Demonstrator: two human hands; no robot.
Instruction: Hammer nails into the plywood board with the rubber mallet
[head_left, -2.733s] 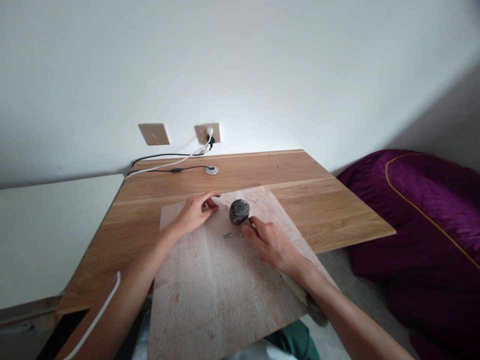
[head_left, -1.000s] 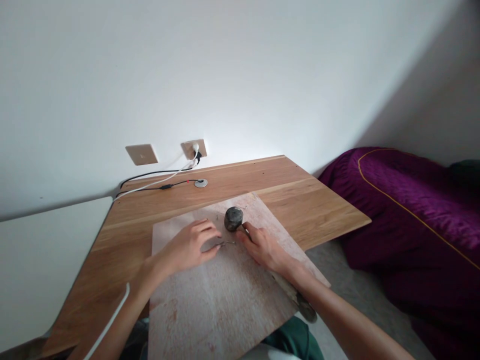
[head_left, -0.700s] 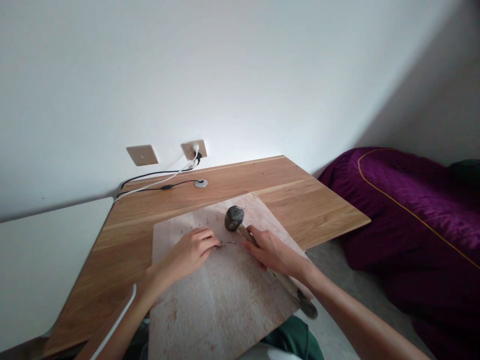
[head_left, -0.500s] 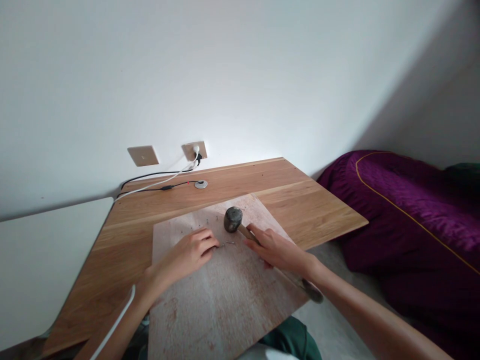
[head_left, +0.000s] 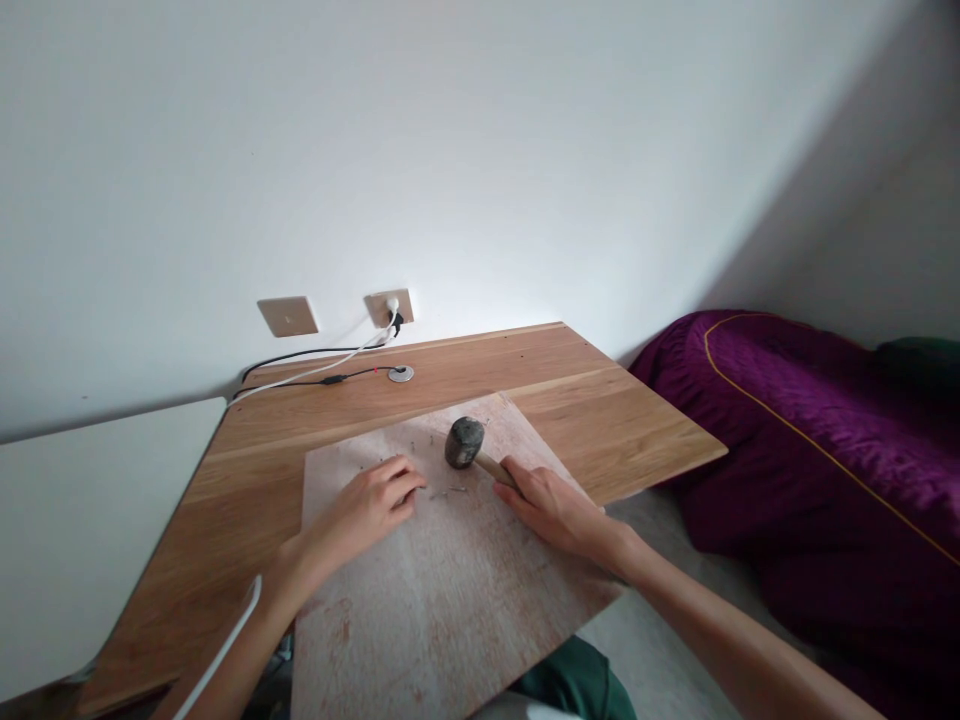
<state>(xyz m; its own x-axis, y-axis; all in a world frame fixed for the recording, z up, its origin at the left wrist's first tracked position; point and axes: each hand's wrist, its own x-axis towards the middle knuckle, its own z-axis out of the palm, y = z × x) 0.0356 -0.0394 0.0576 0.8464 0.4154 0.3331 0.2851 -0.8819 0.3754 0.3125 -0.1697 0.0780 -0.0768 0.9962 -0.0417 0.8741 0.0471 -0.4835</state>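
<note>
A mallet (head_left: pixel 464 443) with a dark, rounded head and a wooden handle is in my right hand (head_left: pixel 551 505), whose fingers wrap round the handle. The head hangs over the far part of a pale, worn wooden board (head_left: pixel 450 610). My left hand (head_left: pixel 386 492) is over the board to the left of the mallet, fingers curled and thumb against the fingertips. Anything between those fingertips is too small to make out. Loose nails (head_left: pixel 454 490) lie just right of them. Several small nails (head_left: pixel 412 445) stand in a row toward the board's far edge, partly behind my left hand.
The board rests on a wooden desk (head_left: pixel 622 425) against a white wall. Cables (head_left: pixel 334 379) run across its back to a wall socket (head_left: pixel 389 307). A white panel (head_left: pixel 97 540) stands at left. Purple fabric (head_left: pixel 765 440) covers a bulky shape at right.
My left hand has drawn back slightly to the left, away from the loose nails. The mallet's handle end has dropped from sight behind my right forearm; the grip stays.
</note>
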